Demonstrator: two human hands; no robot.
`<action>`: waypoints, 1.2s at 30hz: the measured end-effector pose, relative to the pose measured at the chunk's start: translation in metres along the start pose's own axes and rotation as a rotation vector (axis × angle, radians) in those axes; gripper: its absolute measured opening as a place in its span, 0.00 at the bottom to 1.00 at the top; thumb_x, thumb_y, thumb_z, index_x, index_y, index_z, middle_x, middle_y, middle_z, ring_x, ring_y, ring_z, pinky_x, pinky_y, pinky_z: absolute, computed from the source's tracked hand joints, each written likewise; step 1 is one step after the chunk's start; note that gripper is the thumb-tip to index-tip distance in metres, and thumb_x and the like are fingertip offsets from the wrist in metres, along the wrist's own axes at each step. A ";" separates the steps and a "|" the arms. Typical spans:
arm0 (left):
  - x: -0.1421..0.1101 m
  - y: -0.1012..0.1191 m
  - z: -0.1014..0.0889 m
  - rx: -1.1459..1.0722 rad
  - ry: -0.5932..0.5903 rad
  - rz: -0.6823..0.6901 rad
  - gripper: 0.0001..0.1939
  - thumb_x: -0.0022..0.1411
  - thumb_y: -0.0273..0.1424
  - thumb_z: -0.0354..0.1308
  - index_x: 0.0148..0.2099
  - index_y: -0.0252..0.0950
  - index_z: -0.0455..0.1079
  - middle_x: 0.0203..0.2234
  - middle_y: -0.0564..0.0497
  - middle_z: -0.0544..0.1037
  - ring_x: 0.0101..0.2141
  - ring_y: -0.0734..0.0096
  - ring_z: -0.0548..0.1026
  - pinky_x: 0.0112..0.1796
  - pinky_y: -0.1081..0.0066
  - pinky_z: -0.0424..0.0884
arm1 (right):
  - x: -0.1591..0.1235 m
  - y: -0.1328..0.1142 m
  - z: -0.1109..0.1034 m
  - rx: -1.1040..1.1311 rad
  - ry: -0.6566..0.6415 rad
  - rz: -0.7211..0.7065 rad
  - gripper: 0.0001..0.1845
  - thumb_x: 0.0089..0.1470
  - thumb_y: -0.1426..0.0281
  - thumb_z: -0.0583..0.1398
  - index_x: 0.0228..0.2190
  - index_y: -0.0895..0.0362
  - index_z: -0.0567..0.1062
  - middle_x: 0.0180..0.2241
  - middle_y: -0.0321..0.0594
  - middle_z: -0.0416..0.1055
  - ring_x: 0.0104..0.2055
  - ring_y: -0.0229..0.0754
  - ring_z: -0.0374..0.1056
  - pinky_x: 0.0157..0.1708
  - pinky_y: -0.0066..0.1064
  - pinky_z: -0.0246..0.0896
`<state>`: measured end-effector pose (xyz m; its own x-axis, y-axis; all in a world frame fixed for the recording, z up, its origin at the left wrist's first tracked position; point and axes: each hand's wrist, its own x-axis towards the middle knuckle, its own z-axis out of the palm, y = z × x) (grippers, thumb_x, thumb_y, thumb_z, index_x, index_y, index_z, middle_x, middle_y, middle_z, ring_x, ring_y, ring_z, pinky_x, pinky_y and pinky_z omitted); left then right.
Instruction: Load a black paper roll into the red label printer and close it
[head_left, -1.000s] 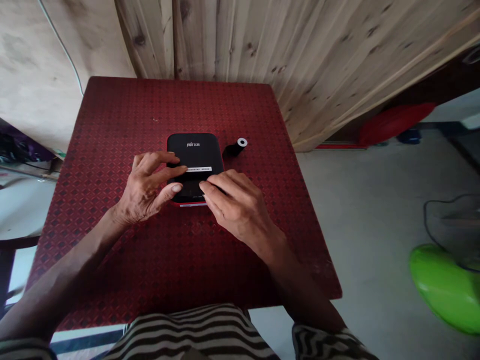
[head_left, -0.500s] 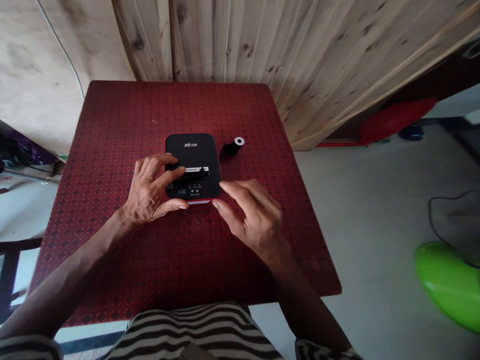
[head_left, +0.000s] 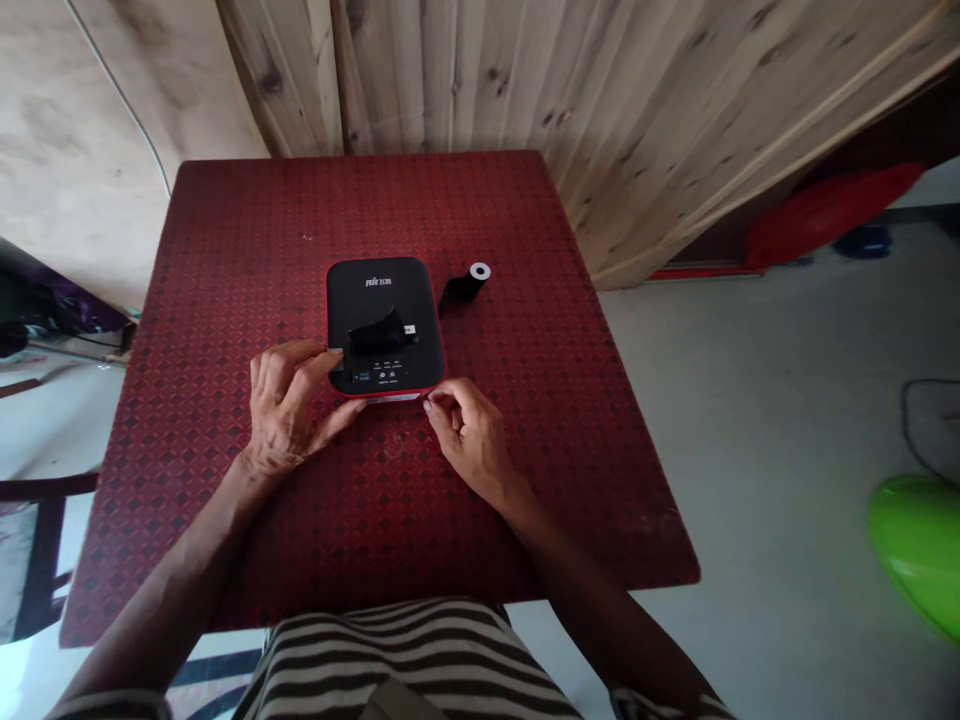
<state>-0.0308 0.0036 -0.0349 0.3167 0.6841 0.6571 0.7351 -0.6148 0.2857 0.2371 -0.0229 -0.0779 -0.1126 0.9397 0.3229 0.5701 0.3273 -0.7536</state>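
Note:
A flat box (head_left: 379, 290) with a black top and a red rim lies on the table, white lettering on its upper face. My left hand (head_left: 289, 395) grips its near left corner, fingertips at the left edge and thumb along the front. Under those fingertips is a small greyish piece (head_left: 335, 357), too small to name. A crumpled black strip (head_left: 375, 332) lies across the top of the box. At the near right corner my right hand (head_left: 471, 432) is closed in a pinch; what sits between finger and thumb is hidden.
Behind the box's right side is a black roll (head_left: 466, 285) with a white core end. The red patterned table (head_left: 247, 220) meets a wooden wall (head_left: 465, 80). A chair (head_left: 45, 540) stands at the left, a green object (head_left: 915, 540) on the floor at right.
My left fingers have drawn back from the top to the box's left edge. My right fingers have come together at the near right corner. The black strip now shows more fully.

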 end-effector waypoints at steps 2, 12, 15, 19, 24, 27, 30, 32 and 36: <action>0.001 -0.002 0.000 0.059 -0.008 0.038 0.32 0.64 0.45 0.71 0.66 0.46 0.68 0.53 0.43 0.79 0.51 0.52 0.78 0.52 0.55 0.71 | 0.001 0.000 0.000 -0.007 -0.006 0.005 0.02 0.68 0.69 0.59 0.40 0.54 0.72 0.37 0.41 0.79 0.35 0.41 0.74 0.36 0.33 0.69; 0.003 0.004 -0.007 0.149 -0.019 0.037 0.33 0.65 0.45 0.71 0.67 0.48 0.66 0.53 0.43 0.79 0.51 0.51 0.79 0.51 0.54 0.73 | 0.000 -0.001 0.000 -0.011 0.004 0.005 0.01 0.67 0.71 0.59 0.40 0.53 0.72 0.37 0.40 0.79 0.34 0.41 0.74 0.34 0.33 0.68; 0.005 0.007 -0.011 0.196 -0.010 0.052 0.33 0.63 0.45 0.72 0.66 0.46 0.68 0.53 0.41 0.79 0.50 0.50 0.79 0.48 0.53 0.74 | 0.000 -0.001 0.000 -0.011 0.010 0.004 0.02 0.67 0.72 0.59 0.41 0.53 0.71 0.38 0.40 0.79 0.36 0.42 0.75 0.37 0.34 0.70; 0.012 0.015 -0.018 0.245 -0.048 0.026 0.29 0.62 0.45 0.73 0.62 0.49 0.71 0.55 0.43 0.78 0.51 0.48 0.79 0.47 0.48 0.75 | -0.001 -0.001 0.000 -0.012 -0.004 0.024 0.02 0.67 0.71 0.60 0.41 0.52 0.71 0.38 0.40 0.79 0.37 0.43 0.75 0.38 0.36 0.71; 0.022 0.019 -0.024 0.191 -0.077 -0.017 0.21 0.63 0.44 0.72 0.55 0.49 0.73 0.57 0.46 0.77 0.55 0.47 0.78 0.49 0.44 0.75 | -0.002 -0.003 -0.001 -0.025 -0.003 0.010 0.03 0.67 0.72 0.60 0.42 0.52 0.71 0.39 0.41 0.79 0.38 0.43 0.76 0.39 0.36 0.72; 0.027 0.018 -0.027 0.206 -0.115 -0.005 0.19 0.64 0.45 0.71 0.53 0.46 0.74 0.58 0.45 0.76 0.55 0.47 0.77 0.48 0.43 0.76 | -0.002 -0.003 -0.001 -0.030 -0.009 0.013 0.02 0.67 0.72 0.60 0.41 0.52 0.71 0.39 0.41 0.79 0.38 0.43 0.76 0.39 0.35 0.71; 0.031 0.017 -0.029 0.203 -0.147 -0.029 0.17 0.67 0.48 0.68 0.50 0.45 0.75 0.60 0.46 0.74 0.58 0.46 0.76 0.49 0.42 0.76 | -0.001 -0.003 0.001 -0.030 -0.008 0.009 0.01 0.67 0.71 0.59 0.41 0.53 0.72 0.38 0.41 0.79 0.38 0.43 0.76 0.38 0.35 0.71; 0.031 0.017 -0.028 0.197 -0.142 -0.039 0.17 0.67 0.49 0.67 0.50 0.45 0.75 0.61 0.46 0.73 0.58 0.45 0.75 0.49 0.43 0.76 | -0.001 -0.003 0.001 -0.025 -0.007 0.009 0.01 0.67 0.70 0.59 0.41 0.53 0.72 0.38 0.42 0.79 0.37 0.43 0.76 0.36 0.35 0.71; 0.023 0.014 -0.022 0.187 -0.083 -0.027 0.20 0.64 0.48 0.70 0.52 0.46 0.73 0.58 0.44 0.75 0.56 0.45 0.76 0.49 0.45 0.75 | 0.003 -0.008 -0.009 -0.013 -0.010 0.042 0.03 0.66 0.70 0.60 0.40 0.53 0.75 0.35 0.40 0.80 0.32 0.41 0.75 0.31 0.32 0.70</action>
<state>-0.0268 0.0021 -0.0006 0.3382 0.7340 0.5889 0.8399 -0.5177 0.1630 0.2393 -0.0230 -0.0662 -0.0963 0.9536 0.2853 0.5848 0.2861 -0.7590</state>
